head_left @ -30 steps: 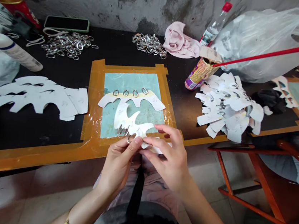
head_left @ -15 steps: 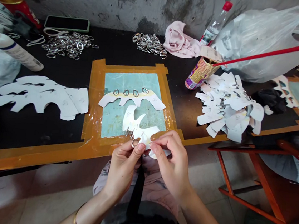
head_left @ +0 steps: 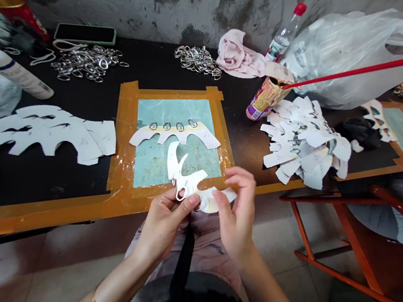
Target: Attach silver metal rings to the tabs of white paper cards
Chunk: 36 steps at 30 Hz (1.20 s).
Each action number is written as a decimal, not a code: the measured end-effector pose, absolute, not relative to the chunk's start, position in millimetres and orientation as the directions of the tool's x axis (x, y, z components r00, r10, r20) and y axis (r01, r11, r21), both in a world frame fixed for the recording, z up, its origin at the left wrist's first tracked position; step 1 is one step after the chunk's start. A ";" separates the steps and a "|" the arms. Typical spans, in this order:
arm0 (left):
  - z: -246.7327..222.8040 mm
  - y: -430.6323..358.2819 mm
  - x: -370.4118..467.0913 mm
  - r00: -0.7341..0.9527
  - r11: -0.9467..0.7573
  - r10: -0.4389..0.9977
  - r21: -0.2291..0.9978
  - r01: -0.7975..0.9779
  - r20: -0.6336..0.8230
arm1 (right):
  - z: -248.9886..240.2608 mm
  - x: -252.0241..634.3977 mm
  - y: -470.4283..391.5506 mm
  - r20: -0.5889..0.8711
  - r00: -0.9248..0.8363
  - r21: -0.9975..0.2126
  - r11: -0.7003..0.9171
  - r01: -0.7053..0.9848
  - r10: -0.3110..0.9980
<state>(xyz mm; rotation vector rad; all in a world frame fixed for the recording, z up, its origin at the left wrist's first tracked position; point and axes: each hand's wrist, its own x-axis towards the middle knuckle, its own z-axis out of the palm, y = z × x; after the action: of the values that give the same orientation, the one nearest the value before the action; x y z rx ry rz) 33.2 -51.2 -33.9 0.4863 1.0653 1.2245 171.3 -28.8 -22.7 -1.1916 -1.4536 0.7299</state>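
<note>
My left hand is closed in a pinch on a curved white cut-out strip, held above the table's front edge. A metal ring shows on the strip beside my left fingertips. My right hand is at the strip's right end, thumb against or just before it, with the fingers raised and spread apart. Just beyond lies another white strip with yellowish glue along its top and several metal rings set in a row. It rests on a light blue sheet bordered by brown tape.
White strips overlap at left; a heap of ringed strips lies at right. Behind are loose ring piles, a pink cloth, and a can holding a red stick. A folding chair stands at right.
My right fingers have lifted and opened away from their pinch on the strip. The strip's right end now shows more fully, while my left hand keeps its hold.
</note>
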 end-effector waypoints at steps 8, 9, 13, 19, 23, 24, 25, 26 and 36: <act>-33.0 -54.3 47.7 -0.343 0.132 0.901 0.921 -0.367 -0.266 | -28.1 145.7 -40.4 -0.195 -0.104 -0.915 -0.219 -0.338 0.975; -32.3 -55.6 47.7 -0.355 0.126 0.901 0.933 -0.337 -0.250 | -23.8 143.2 -38.4 -0.238 -0.097 -0.900 -0.257 -0.352 0.966; -30.6 -60.8 47.3 -0.403 0.102 0.888 0.948 -0.302 -0.224 | -10.0 139.7 -27.5 -0.295 -0.091 -0.892 -0.308 -0.330 0.951; -17.5 -54.9 49.1 -0.220 0.136 0.903 0.732 -0.667 -0.368 | -20.7 134.8 -30.0 -0.275 -0.099 -0.867 -0.291 -0.405 0.956; -3.0 -47.0 46.2 0.008 0.275 0.907 0.578 -0.769 -0.421 | -23.8 130.9 -35.4 -0.283 -0.115 -0.811 -0.302 -0.501 0.952; -0.4 -45.6 45.1 0.048 0.304 0.903 0.556 -0.773 -0.427 | -22.4 130.4 -35.6 -0.291 -0.129 -0.792 -0.314 -0.523 0.948; 1.5 -44.5 44.2 0.079 0.326 0.899 0.536 -0.779 -0.432 | -21.0 130.1 -35.1 -0.299 -0.142 -0.774 -0.326 -0.543 0.944; 2.7 -43.8 43.6 0.100 0.338 0.895 0.517 -0.786 -0.434 | -19.9 130.2 -34.0 -0.303 -0.148 -0.760 -0.332 -0.558 0.941; -21.2 -44.3 44.5 -0.369 0.016 0.886 0.814 -0.581 -0.281 | -14.3 169.3 -17.9 0.262 0.193 -0.963 0.270 -0.015 0.946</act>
<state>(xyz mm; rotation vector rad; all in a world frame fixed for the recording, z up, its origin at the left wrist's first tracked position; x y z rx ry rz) 44.5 -44.3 -21.2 0.3883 1.1139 1.6230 169.3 -17.9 -14.3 -1.0649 -1.1570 0.8939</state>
